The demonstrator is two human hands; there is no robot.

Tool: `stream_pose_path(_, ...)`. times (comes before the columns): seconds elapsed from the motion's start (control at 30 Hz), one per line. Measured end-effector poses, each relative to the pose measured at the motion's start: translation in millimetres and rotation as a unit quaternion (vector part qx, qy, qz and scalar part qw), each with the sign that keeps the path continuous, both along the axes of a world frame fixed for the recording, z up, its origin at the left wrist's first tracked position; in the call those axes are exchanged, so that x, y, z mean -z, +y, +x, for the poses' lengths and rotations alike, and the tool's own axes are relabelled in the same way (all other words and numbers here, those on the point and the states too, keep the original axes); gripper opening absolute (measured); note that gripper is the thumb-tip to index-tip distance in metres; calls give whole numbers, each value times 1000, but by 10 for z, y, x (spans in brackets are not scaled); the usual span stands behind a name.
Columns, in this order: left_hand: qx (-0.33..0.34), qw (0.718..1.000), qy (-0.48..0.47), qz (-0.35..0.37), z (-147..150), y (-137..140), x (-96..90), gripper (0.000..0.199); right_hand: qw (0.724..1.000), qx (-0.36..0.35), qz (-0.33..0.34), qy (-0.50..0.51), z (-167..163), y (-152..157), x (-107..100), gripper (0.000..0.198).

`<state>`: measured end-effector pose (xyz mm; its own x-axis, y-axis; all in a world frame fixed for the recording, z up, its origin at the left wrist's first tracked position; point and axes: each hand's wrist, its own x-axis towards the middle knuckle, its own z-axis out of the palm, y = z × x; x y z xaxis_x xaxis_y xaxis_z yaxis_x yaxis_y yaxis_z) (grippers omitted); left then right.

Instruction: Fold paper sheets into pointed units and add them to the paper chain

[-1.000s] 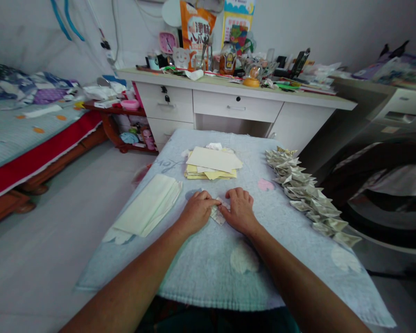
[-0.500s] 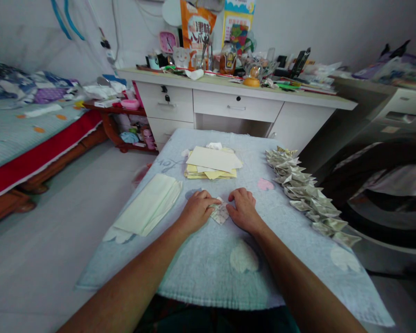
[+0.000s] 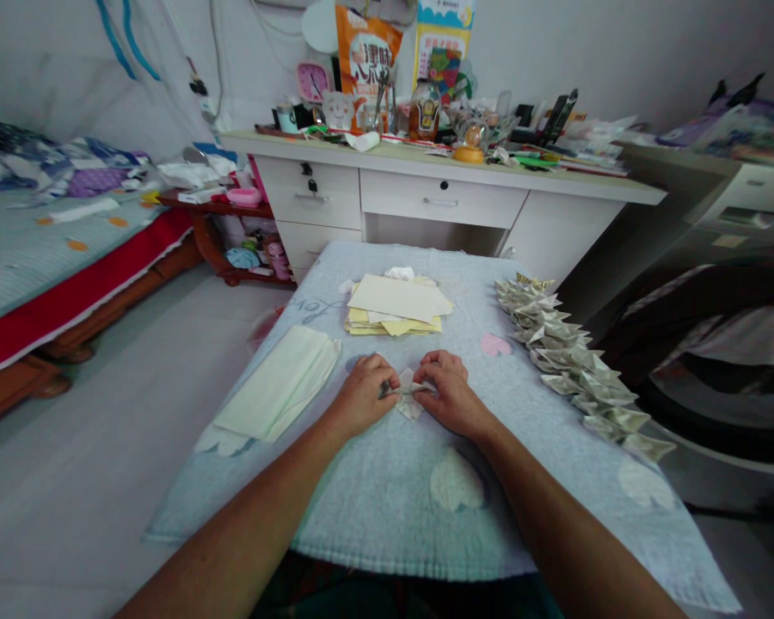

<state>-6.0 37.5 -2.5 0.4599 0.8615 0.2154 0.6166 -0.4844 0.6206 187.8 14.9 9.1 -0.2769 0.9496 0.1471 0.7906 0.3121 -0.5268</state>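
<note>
A small folded piece of printed paper (image 3: 410, 406) lies on the cloth-covered table between my hands. My left hand (image 3: 369, 394) pinches its left side, fingers curled and closed. On the opposite side my right hand (image 3: 450, 391) is closed on the paper's right edge. A raised fold runs across the paper from one hand to the other. Just beyond the hands sits a stack of yellow and cream paper sheets (image 3: 396, 297). To the left lies a pale green folded paper stack (image 3: 274, 383). Along the right side stand rows of folded paper pieces with pointed tips (image 3: 564, 352).
The table (image 3: 387, 516) wears a light blue cloth. Behind it is a white desk (image 3: 439, 193) crowded with jars, a pink clock (image 3: 312, 82) and an orange bag (image 3: 366, 60). A bed (image 3: 58, 249) is at left, a washing machine (image 3: 722, 318) at right.
My fingers have curled in at both sides of the small paper, and a fold now rises across it. My right hand has shifted slightly left. The stacks stay put.
</note>
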Motion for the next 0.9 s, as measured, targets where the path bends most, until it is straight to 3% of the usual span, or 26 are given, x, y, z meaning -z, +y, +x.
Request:
stream_pose_path(0.23, 8, 1000, 14, 5, -24, 15, 37, 3, 999, -32, 12, -36, -28, 12, 37, 8)
stream_pose_path(0.63, -15, 999, 36, -8, -70, 25, -19, 8, 997, -17, 8, -77, -80, 57, 53, 9)
stream_pose_path(0.9, -30, 997, 67, 5, -66, 18, -5, 10, 997, 74, -10, -24, -39, 77, 69, 15)
